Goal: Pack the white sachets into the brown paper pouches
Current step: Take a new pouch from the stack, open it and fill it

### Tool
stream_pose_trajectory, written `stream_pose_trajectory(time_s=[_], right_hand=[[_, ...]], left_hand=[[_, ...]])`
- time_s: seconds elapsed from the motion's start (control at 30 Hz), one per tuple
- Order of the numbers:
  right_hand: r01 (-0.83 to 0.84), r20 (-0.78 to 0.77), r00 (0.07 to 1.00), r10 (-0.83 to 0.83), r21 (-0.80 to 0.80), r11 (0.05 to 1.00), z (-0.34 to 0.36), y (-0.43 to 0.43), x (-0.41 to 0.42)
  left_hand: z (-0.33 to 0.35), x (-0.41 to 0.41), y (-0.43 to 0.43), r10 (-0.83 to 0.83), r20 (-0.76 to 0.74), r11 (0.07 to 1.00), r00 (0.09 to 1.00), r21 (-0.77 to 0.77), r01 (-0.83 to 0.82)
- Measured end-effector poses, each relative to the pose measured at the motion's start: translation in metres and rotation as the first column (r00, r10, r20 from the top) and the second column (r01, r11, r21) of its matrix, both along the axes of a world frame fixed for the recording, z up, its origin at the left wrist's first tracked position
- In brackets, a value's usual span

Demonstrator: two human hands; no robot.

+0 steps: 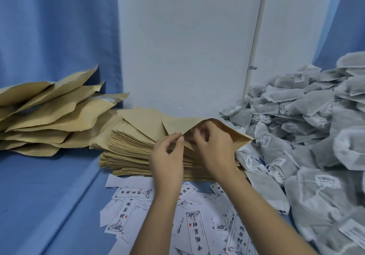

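Brown kraft paper is between your fingers: you hold one flat brown paper pouch (241, 138) with its mouth spread open, lifted off the top of the squared stack of empty brown paper pouches (128, 146) that sits in the middle of the blue cloth-covered surface (49, 195). Your left hand (167, 159) pinches the near lip of the pouch between thumb and forefinger at the left corner of the opening. Your right hand (215, 148) has its fingers curled over the same lip further right, fingertips bent into the mouth so the two paper walls stand apart; how deep they reach you cannot tell, since the hand covers that part. No sachet is in either hand. The heap of white mesh sachets with drawstrings and small barcode tags (306, 126) lies to your right, banked up against the white wall panel (187, 47), its nearest bags touching the stack's right edge just below the pouch's raised corner. To your left, a loose, slanting pile of bulging brown paper pouches (49, 116) leans beside the stack. In front of the stack, under your forearms, white printed paper labels with black characters (193, 225) are scattered in overlapping layers on the cloth.
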State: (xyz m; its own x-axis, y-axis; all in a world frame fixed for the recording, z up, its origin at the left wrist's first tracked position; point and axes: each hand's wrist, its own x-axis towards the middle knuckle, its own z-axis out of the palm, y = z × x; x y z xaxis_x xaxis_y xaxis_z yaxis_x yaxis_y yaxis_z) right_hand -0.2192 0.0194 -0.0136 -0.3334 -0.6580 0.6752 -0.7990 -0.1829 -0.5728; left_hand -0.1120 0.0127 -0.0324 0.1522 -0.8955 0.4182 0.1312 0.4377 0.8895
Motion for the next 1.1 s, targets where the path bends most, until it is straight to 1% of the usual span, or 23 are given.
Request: stream_pose_trajectory(time_s=[0.03,0.07,0.1,0.13,0.17,0.2,0.23,0.27,0.3,0.37,0.4,0.43,0.47,0.5,0.57,0.63,0.7,0.77,0.83,0.97,1.0,1.03,1.1], right_hand=[[-0.061,0.042,0.997,0.067,-0.124,0.99,-0.007,0.008,0.007],[-0.126,0.048,0.989,0.137,-0.19,0.974,-0.014,0.016,0.015],[-0.186,0.057,0.978,0.2,-0.192,0.964,-0.023,0.022,0.021],[-0.236,0.098,0.963,0.251,-0.14,0.962,-0.03,0.024,0.026],[-0.284,0.184,0.94,0.289,-0.051,0.957,-0.035,0.025,0.03],[-0.339,0.306,0.899,0.313,0.035,0.94,-0.037,0.024,0.034],[-0.396,0.451,0.834,0.317,0.089,0.914,-0.036,0.022,0.037],[-0.456,0.596,0.739,0.314,0.1,0.885,-0.034,0.019,0.04],[-0.493,0.71,0.635,0.304,0.07,0.868,-0.032,0.016,0.044],[-0.47,0.84,0.468,0.275,-0.027,0.882,-0.027,0.011,0.051],[-0.425,0.87,0.419,0.26,-0.065,0.903,-0.025,0.008,0.052],[-0.367,0.884,0.401,0.239,-0.084,0.926,-0.025,0.006,0.053],[-0.314,0.893,0.394,0.219,-0.093,0.945,-0.024,0.005,0.054],[-0.276,0.901,0.383,0.202,-0.098,0.956,-0.022,0.005,0.054],[-0.257,0.923,0.339,0.18,-0.093,0.962,-0.021,0.006,0.054],[-0.275,0.94,0.303,0.158,-0.072,0.959,-0.02,0.006,0.053],[-0.284,0.944,0.3,0.14,-0.052,0.958,-0.02,0.005,0.051],[-0.26,0.945,0.303,0.125,-0.044,0.965,-0.02,0.005,0.049],[-0.247,0.949,0.288,0.132,-0.06,0.967,-0.022,0.005,0.047],[-0.275,0.947,0.296,0.127,-0.043,0.96,-0.023,0.008,0.05],[-0.298,0.95,0.284,0.128,-0.04,0.954,-0.022,0.01,0.05],[-0.33,0.959,0.252,0.133,-0.044,0.943,-0.021,0.011,0.049],[-0.383,0.977,0.152,0.148,-0.08,0.92,-0.018,0.013,0.047]], left_hand=[[0.0,0.0,0.0,-0.01,-0.013,1.0,1.0,0.021,0.01],[0.001,0.001,-0.001,-0.023,-0.031,0.999,0.999,0.043,0.024],[0.002,0.001,-0.001,-0.034,-0.058,0.997,0.998,0.064,0.038],[0.003,0.001,0.0,-0.047,-0.089,0.995,0.995,0.085,0.054],[0.003,0.002,0.001,-0.046,-0.107,0.993,0.993,0.101,0.057],[0.004,0.002,0.002,-0.039,-0.128,0.991,0.991,0.123,0.055],[0.004,0.002,0.002,-0.025,-0.148,0.988,0.989,0.15,0.048],[0.005,0.003,0.003,-0.018,-0.183,0.981,0.983,0.185,0.053],[0.006,0.003,0.002,-0.018,-0.225,0.971,0.974,0.229,0.071],[0.009,0.003,0.0,-0.065,-0.354,0.927,0.933,0.325,0.188],[0.012,0.004,0.0,-0.102,-0.426,0.892,0.899,0.36,0.272],[0.014,0.005,-0.001,-0.146,-0.483,0.853,0.864,0.381,0.357],[0.015,0.007,-0.001,-0.195,-0.504,0.811,0.841,0.4,0.427],[0.014,0.008,-0.003,-0.245,-0.49,0.776,0.837,0.419,0.472],[0.012,0.01,-0.003,-0.33,-0.41,0.726,0.85,0.465,0.507],[0.01,0.011,-0.003,-0.392,-0.34,0.692,0.855,0.504,0.517],[0.01,0.01,-0.003,-0.418,-0.339,0.672,0.843,0.509,0.538],[0.01,0.01,-0.001,-0.418,-0.353,0.663,0.837,0.511,0.547],[0.01,0.008,0.0,-0.428,-0.33,0.667,0.841,0.513,0.541],[0.008,0.007,0.0,-0.401,-0.14,0.729,0.905,0.55,0.408],[0.007,0.007,0.0,-0.389,-0.118,0.741,0.914,0.549,0.386],[0.007,0.007,-0.001,-0.382,-0.124,0.747,0.916,0.543,0.385],[0.007,0.008,-0.003,-0.379,-0.191,0.75,0.905,0.51,0.422]])
